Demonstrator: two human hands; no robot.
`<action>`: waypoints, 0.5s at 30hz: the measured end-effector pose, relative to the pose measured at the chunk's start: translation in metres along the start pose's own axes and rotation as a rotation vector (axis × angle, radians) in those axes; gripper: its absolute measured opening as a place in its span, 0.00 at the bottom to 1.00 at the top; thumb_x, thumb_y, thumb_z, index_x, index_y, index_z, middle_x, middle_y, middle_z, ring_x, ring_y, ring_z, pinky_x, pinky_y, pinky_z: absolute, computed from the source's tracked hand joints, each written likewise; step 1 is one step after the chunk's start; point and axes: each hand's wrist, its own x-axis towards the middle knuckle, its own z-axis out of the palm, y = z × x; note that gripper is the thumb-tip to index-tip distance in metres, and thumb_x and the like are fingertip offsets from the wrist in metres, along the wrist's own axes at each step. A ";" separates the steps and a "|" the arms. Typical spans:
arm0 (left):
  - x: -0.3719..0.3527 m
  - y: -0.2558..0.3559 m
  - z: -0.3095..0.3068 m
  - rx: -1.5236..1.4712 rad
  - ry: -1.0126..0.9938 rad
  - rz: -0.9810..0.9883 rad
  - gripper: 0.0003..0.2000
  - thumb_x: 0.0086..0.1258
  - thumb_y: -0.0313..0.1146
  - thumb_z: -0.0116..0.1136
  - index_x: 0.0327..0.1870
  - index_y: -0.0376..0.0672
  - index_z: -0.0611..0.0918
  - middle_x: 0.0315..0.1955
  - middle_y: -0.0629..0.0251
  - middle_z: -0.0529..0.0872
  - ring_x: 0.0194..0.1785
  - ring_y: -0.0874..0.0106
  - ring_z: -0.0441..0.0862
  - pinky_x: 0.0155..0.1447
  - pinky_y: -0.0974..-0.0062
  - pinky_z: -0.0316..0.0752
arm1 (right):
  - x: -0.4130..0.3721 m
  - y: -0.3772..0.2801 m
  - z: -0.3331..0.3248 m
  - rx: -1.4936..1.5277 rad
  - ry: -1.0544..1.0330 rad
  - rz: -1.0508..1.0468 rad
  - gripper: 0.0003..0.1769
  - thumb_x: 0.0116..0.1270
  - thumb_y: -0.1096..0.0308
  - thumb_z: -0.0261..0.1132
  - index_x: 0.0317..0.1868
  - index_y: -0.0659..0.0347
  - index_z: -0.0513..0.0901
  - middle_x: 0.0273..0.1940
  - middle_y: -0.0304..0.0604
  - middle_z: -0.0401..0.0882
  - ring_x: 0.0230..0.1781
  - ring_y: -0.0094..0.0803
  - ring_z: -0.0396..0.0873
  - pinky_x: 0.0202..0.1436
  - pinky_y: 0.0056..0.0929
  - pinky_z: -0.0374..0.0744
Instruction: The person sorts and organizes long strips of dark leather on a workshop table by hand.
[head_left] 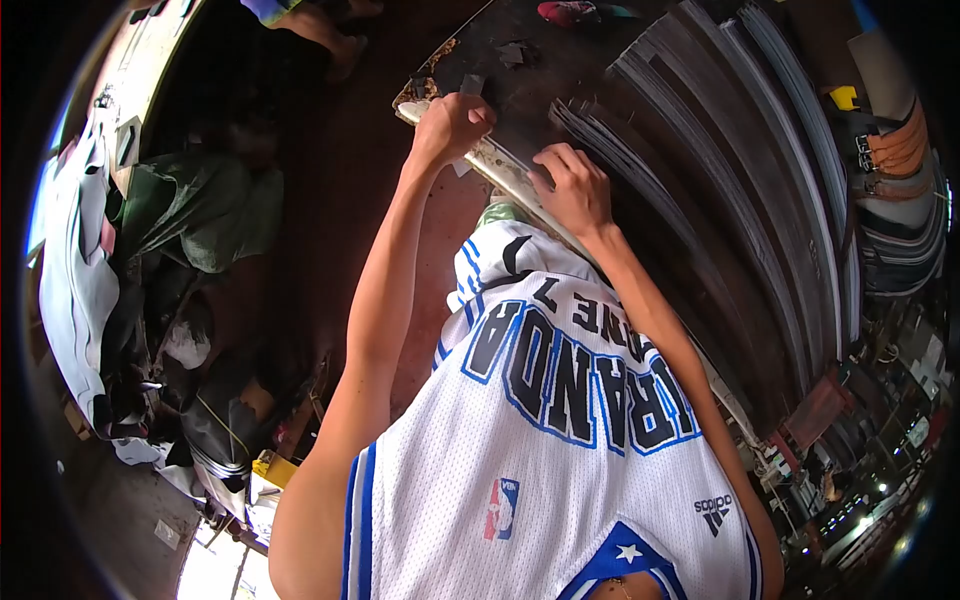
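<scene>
My left hand [455,124] is clenched in a fist at the worn pale edge of a dark worktable [500,165], gripping a small grey piece [470,84] that sticks out above the knuckles. My right hand [573,187] lies a little nearer to me on the same edge. Its fingers are curled down onto the near ends of a stack of dark thin strips [600,135]. Both arms reach forward over my white and blue basketball jersey [540,440].
Long rows of dark stacked strips [740,150] fan across the table to the right. Scraps [515,52] lie at its far end. Another person's bare legs [320,25] stand beyond. Green cloth [205,210], white fabric [70,270] and clutter fill the floor on the left.
</scene>
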 end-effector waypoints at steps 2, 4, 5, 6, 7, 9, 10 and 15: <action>0.000 -0.002 0.002 -0.011 0.012 0.009 0.08 0.56 0.29 0.66 0.37 0.45 0.88 0.29 0.64 0.89 0.35 0.68 0.87 0.41 0.72 0.78 | 0.000 0.001 0.000 -0.010 0.009 -0.016 0.12 0.54 0.68 0.71 0.38 0.56 0.81 0.40 0.39 0.79 0.39 0.40 0.80 0.43 0.38 0.80; 0.000 -0.002 0.002 -0.022 0.024 0.019 0.08 0.57 0.29 0.66 0.37 0.45 0.88 0.29 0.64 0.88 0.35 0.68 0.87 0.41 0.72 0.78 | 0.000 0.001 0.000 -0.011 0.008 -0.017 0.11 0.54 0.68 0.71 0.38 0.57 0.81 0.40 0.39 0.79 0.39 0.40 0.80 0.43 0.38 0.80; 0.000 -0.002 0.001 -0.022 0.015 0.015 0.08 0.57 0.29 0.66 0.37 0.45 0.88 0.29 0.64 0.89 0.34 0.68 0.87 0.41 0.72 0.78 | 0.000 0.001 0.000 -0.011 0.007 -0.019 0.11 0.54 0.68 0.71 0.38 0.57 0.82 0.40 0.39 0.79 0.39 0.40 0.80 0.43 0.38 0.80; 0.000 -0.001 0.001 -0.022 0.006 0.012 0.07 0.57 0.29 0.66 0.37 0.45 0.88 0.29 0.64 0.89 0.34 0.68 0.87 0.41 0.72 0.78 | 0.000 0.002 0.000 -0.012 0.006 -0.019 0.11 0.54 0.68 0.71 0.38 0.57 0.82 0.40 0.39 0.79 0.39 0.40 0.80 0.43 0.38 0.80; 0.000 -0.001 0.001 -0.023 0.007 0.011 0.07 0.57 0.29 0.66 0.37 0.45 0.88 0.29 0.64 0.89 0.34 0.68 0.87 0.41 0.72 0.78 | 0.000 0.002 0.001 -0.007 0.011 -0.020 0.11 0.54 0.68 0.71 0.38 0.57 0.82 0.40 0.39 0.80 0.39 0.40 0.80 0.43 0.38 0.80; 0.000 0.000 0.001 -0.020 0.003 0.014 0.07 0.57 0.29 0.66 0.37 0.45 0.88 0.29 0.64 0.89 0.34 0.68 0.87 0.41 0.72 0.78 | -0.001 0.003 0.001 -0.003 0.015 -0.020 0.11 0.54 0.68 0.72 0.38 0.57 0.82 0.41 0.39 0.80 0.39 0.40 0.80 0.43 0.38 0.80; 0.000 0.000 0.000 -0.021 0.002 0.014 0.07 0.57 0.29 0.66 0.37 0.45 0.88 0.29 0.64 0.89 0.34 0.68 0.87 0.41 0.72 0.78 | -0.001 0.003 0.001 -0.004 0.012 -0.023 0.11 0.53 0.68 0.72 0.38 0.57 0.82 0.41 0.39 0.80 0.39 0.40 0.80 0.43 0.38 0.80; -0.001 -0.001 0.001 -0.015 0.013 0.019 0.07 0.57 0.29 0.66 0.37 0.45 0.88 0.29 0.64 0.89 0.35 0.68 0.87 0.41 0.71 0.78 | -0.001 0.003 0.000 -0.002 0.012 -0.026 0.12 0.53 0.69 0.72 0.38 0.57 0.82 0.41 0.38 0.80 0.39 0.40 0.80 0.42 0.38 0.80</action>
